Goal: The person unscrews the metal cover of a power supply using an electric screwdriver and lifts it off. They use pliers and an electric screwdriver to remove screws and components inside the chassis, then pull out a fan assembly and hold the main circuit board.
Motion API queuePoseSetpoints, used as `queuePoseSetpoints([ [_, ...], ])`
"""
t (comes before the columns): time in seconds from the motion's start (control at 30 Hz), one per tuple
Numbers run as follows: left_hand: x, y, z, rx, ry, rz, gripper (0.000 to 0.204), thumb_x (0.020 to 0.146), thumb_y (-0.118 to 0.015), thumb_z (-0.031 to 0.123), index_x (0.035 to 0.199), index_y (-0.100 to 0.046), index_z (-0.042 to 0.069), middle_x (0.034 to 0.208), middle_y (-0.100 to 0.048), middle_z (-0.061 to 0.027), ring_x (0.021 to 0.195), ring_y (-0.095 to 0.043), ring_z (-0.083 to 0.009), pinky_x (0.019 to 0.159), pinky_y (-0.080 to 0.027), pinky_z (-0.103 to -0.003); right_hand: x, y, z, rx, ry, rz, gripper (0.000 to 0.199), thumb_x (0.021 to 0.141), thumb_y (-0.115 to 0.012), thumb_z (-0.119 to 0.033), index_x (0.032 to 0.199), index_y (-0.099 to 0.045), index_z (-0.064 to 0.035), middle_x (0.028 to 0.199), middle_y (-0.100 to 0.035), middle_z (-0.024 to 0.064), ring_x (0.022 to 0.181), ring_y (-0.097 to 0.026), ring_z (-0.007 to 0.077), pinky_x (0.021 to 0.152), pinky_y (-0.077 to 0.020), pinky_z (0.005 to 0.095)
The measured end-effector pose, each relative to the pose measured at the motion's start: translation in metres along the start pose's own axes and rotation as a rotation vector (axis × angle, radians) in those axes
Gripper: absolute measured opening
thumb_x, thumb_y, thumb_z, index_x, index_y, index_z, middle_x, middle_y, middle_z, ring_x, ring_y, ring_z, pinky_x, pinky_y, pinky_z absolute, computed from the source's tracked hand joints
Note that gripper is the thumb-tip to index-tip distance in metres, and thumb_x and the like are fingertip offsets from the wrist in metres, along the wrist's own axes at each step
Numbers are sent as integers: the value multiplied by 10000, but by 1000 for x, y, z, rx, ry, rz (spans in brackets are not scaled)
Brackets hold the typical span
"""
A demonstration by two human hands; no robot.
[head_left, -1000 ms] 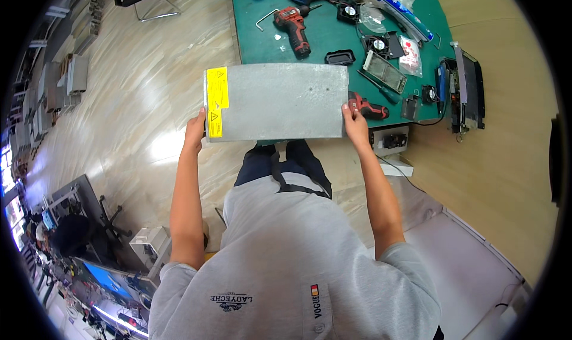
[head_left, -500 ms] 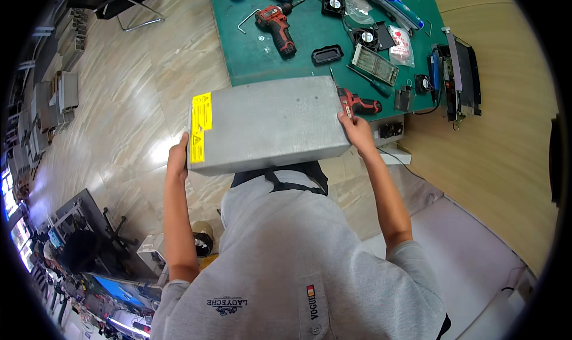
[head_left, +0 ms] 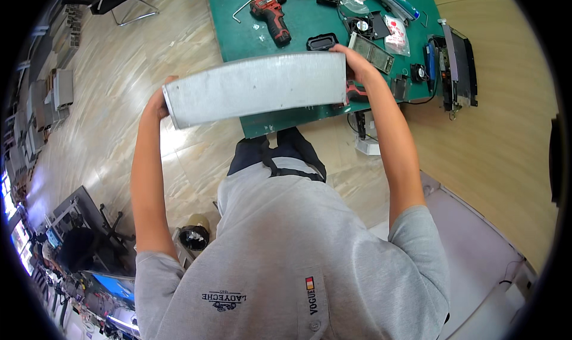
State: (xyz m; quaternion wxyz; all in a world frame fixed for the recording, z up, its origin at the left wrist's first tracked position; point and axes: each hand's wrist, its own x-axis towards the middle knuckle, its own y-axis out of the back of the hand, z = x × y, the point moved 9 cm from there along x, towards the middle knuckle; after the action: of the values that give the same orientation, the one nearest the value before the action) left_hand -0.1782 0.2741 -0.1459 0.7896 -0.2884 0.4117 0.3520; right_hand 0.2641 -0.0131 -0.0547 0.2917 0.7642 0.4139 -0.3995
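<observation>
I hold a long grey metal case [head_left: 256, 90] up in front of me by its two ends. My left hand [head_left: 158, 102] grips its left end and my right hand [head_left: 353, 63] grips its right end. The case is tilted so that one long narrow side faces the camera, and it hangs over the near edge of a green work mat [head_left: 262, 36]. Most of both hands is hidden behind the case.
On the green mat lie a red cordless drill [head_left: 274, 18], an L-shaped hex key [head_left: 241, 9], small fans [head_left: 361, 25], a black frame [head_left: 322, 41] and plastic bags [head_left: 396, 30]. A black open device [head_left: 456, 60] sits at the right. A chair base [head_left: 128, 3] stands at the upper left on the pale floor.
The case has turned from showing its broad face with a yellow label to showing a narrow side, and it has moved nearer to the camera. Both hands kept their grip.
</observation>
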Motion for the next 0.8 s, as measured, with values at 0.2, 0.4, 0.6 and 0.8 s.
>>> queuePoseSetpoints([
  [0.2, 38, 11, 21, -17, 6, 8, 441, 977, -457, 397, 1178, -628, 44, 1127, -679, -126, 968, -686, -256, 862, -563, -438, 46, 5, -25, 4, 88, 30, 439, 896, -460, -515, 961, -665, -132, 956, -691, 31, 833, -649, 157, 750, -508, 338],
  [0.4, 30, 17, 25, 94, -95, 23, 464, 979, -454, 379, 1254, -582, 28, 1203, -646, -124, 1051, -650, -243, 919, -530, -368, 35, 1, -26, 12, 185, 70, 518, 889, -462, -550, 1044, -661, -98, 976, -689, 49, 848, -659, 171, 745, -522, 354],
  [0.6, 45, 35, 21, 1, -209, 96, 465, 994, -419, 306, 1332, -511, 1, 1268, -613, -118, 1115, -620, -254, 968, -499, -358, 0, 44, 3, -115, 420, 335, 570, 944, -486, -542, 963, -642, 6, 725, -600, 54, 630, -579, 155, 583, -477, 315],
  [0.8, 42, 56, 1, 86, -281, 156, 481, 989, -454, 333, 1331, -495, -2, 1255, -608, -96, 1101, -613, -227, 939, -504, -381, -93, 66, 120, 210, 393, 429, 422, 953, -536, -430, 890, -624, -22, 684, -543, -11, 572, -475, 85, 535, -416, 254],
])
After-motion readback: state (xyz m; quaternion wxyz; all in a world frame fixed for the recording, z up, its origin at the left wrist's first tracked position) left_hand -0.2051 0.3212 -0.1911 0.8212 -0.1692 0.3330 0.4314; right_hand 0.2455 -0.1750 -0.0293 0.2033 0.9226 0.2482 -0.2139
